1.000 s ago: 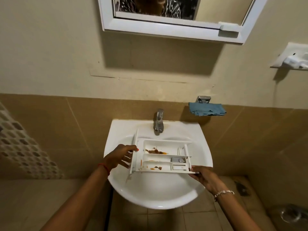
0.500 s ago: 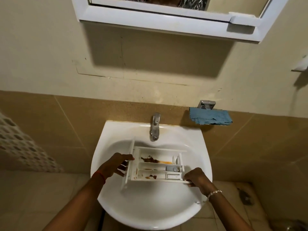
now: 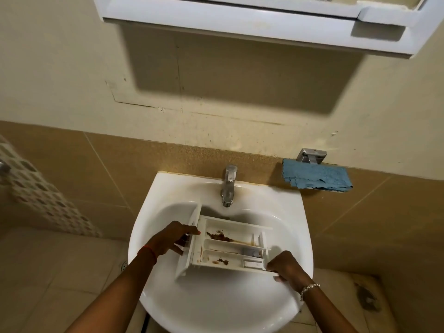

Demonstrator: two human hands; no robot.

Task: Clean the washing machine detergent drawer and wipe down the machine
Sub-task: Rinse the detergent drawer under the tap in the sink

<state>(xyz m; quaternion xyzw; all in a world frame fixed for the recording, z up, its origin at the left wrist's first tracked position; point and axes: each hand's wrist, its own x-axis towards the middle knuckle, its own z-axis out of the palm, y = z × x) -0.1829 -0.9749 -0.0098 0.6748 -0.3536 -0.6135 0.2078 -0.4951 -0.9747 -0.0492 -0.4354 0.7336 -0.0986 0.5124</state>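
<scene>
The detergent drawer (image 3: 228,246) now tilts right-end-down, and the right hand (image 3: 286,267) has curled round its near corner.

Two hands (image 3: 171,240) (image 3: 287,269), one drawer (image 3: 230,247), one sink (image 3: 216,299), one tap (image 3: 229,186), one cloth (image 3: 317,177)

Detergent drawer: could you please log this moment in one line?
detergent drawer: soiled, over sink | left hand: holds front | right hand: holds corner

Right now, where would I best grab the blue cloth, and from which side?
Probably pinch the cloth by its ragged front edge, coming from the front and slightly below. It lies draped over the wall holder, right of the tap, so only that edge hangs free. The right hand is nearer, but holds the drawer.
</scene>
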